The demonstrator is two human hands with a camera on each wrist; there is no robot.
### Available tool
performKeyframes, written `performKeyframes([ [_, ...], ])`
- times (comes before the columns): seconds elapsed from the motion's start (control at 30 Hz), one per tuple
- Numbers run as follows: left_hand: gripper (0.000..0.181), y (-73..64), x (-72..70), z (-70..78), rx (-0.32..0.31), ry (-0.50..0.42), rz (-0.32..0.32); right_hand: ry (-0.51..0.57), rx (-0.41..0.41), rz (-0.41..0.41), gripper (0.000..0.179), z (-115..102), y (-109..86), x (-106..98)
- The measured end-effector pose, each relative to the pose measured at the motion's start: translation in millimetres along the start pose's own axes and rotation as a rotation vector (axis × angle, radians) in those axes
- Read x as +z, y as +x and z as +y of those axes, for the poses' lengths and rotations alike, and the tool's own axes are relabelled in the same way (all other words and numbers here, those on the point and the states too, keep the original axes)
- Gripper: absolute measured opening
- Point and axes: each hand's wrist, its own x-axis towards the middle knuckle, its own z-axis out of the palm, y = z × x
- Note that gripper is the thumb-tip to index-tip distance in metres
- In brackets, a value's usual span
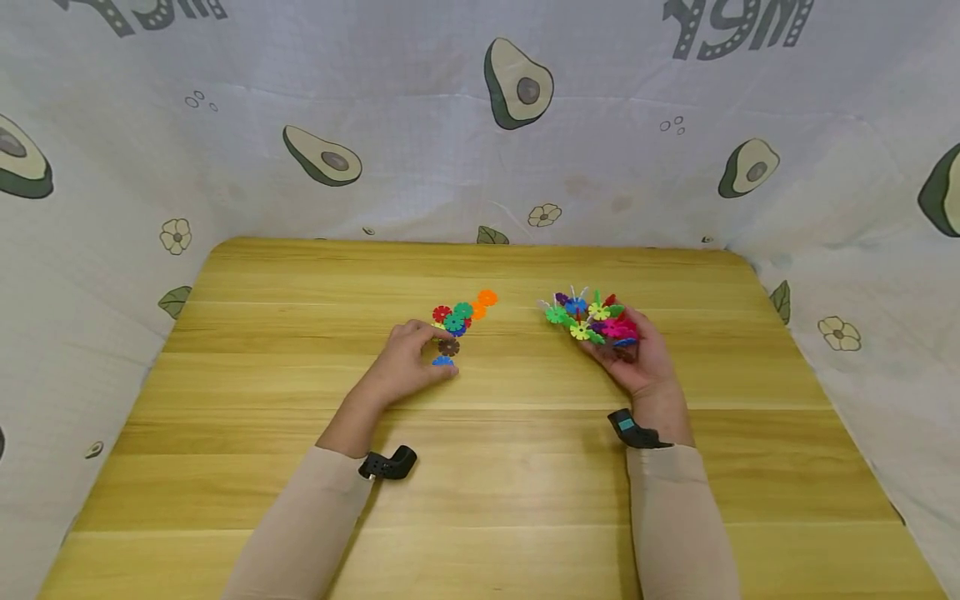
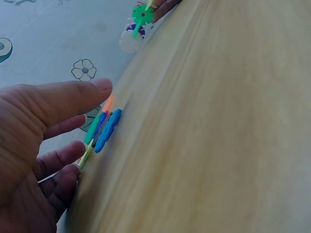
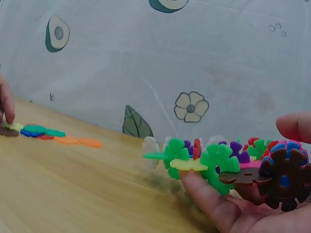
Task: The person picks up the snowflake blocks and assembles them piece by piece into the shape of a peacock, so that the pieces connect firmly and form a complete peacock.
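Observation:
My left hand (image 1: 406, 362) hovers at a small pile of loose snowflake discs, thumb and fingers spread apart. A blue disc (image 1: 443, 362) and a brown disc (image 1: 448, 347) show between them in the head view. In the left wrist view the blue disc (image 2: 108, 131) lies below the thumb, not pinched. Green discs (image 1: 454, 322), a red disc (image 1: 442, 313) and orange discs (image 1: 487, 297) lie just beyond. My right hand (image 1: 651, 357) holds a joined cluster of snowflake discs (image 1: 598, 311) in many colours, fingers beneath and thumb at its far side in the right wrist view.
The wooden table (image 1: 495, 467) reaches back to a hanging white cloth (image 1: 420, 158) printed with avocados and flowers. Both wrists wear dark straps with small devices, the left device (image 1: 390, 463) and right device (image 1: 633, 429) near the sleeve ends.

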Motion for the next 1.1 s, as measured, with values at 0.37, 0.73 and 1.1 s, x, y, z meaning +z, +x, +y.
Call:
performKeyframes([
  [0.37, 0.037, -2.8, -7.9, -2.8, 0.013, 0.065, -0.092, -0.295, -0.071, 0.062, 0.064, -3.9, -3.8, 6.5],
  [0.73, 0.024, -2.2, -9.2, -1.6, 0.037, 0.068, -0.095, -0.804, -0.336, 0.35, 0.06, -1.9, -3.1, 11.9],
  [1.1, 0.019, -0.6, -6.2, -3.9, 0.007, 0.035, -0.072, -1.069, -0.987, 0.424, 0.025, 29.7, -5.6, 45.0],
])
